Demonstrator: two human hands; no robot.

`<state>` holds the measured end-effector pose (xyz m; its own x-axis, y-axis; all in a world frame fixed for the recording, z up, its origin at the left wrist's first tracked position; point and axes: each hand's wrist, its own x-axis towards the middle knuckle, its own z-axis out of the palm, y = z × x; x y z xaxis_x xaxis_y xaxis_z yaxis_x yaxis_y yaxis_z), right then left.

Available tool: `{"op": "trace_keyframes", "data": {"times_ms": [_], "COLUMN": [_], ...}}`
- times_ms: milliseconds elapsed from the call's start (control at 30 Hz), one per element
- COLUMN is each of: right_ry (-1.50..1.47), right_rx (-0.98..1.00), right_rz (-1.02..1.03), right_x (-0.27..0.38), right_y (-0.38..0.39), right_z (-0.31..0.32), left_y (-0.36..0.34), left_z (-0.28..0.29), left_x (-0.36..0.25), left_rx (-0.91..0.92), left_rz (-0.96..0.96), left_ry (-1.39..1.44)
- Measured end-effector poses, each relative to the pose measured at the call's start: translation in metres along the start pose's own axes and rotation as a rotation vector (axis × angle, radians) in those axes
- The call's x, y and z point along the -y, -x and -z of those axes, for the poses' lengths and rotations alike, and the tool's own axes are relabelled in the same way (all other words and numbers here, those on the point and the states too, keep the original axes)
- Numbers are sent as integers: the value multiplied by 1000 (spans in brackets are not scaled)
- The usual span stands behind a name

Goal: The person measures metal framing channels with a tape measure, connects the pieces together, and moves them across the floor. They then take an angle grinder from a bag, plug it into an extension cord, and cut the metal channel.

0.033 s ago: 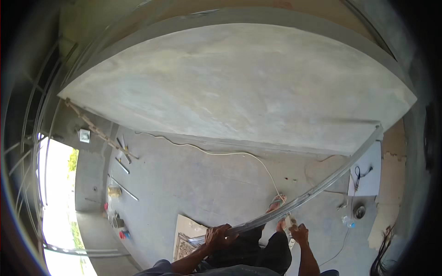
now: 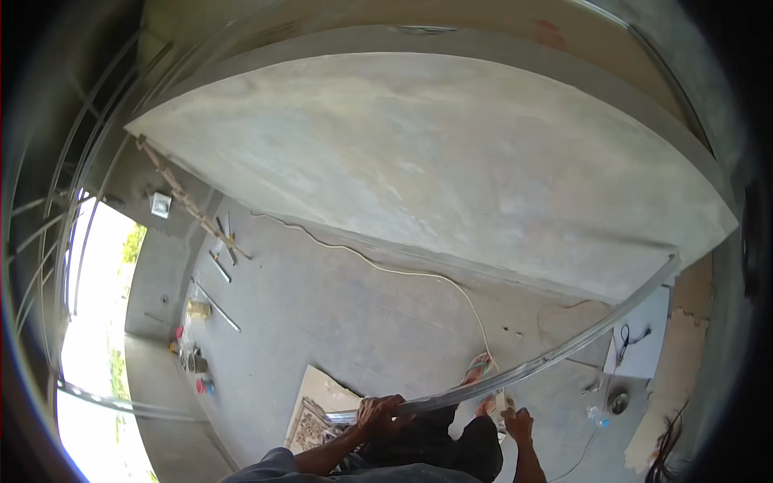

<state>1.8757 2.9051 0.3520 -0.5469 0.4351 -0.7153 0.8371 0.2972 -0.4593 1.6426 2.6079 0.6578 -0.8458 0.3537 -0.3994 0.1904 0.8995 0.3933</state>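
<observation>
Grip | left hand point(image 2: 380, 414): grasping 1 metal channel point(image 2: 523, 370) | right hand point(image 2: 518, 423): clenched on pale block point(image 2: 501, 402)

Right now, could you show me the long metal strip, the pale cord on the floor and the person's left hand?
Metal strip point(image 2: 555, 354): head view, midway along its length.
Pale cord point(image 2: 435, 276): head view, on its middle stretch.
Left hand point(image 2: 378, 414): head view, back of the hand.

Left fingers point(image 2: 392, 403) curled, right fingers point(image 2: 511, 415) bent inward, both forearms point(image 2: 328, 456) reaching forward
</observation>
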Motion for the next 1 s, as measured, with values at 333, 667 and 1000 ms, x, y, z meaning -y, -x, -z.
{"op": "trace_keyframes", "data": {"times_ms": [333,667,1000], "right_ry": [-68,-126,-165], "right_rx": [219,243,467], "right_rz": [-91,54,126], "right_x": [174,402,563], "right_y": [54,112,130], "right_z": [116,21,-132], "left_y": [113,140,238], "left_z": [100,242,237], "left_x": [78,181,338], "left_rx": [-516,-1059,-1373], "left_rz": [-332,-331,457], "left_ry": [84,361,449]}}
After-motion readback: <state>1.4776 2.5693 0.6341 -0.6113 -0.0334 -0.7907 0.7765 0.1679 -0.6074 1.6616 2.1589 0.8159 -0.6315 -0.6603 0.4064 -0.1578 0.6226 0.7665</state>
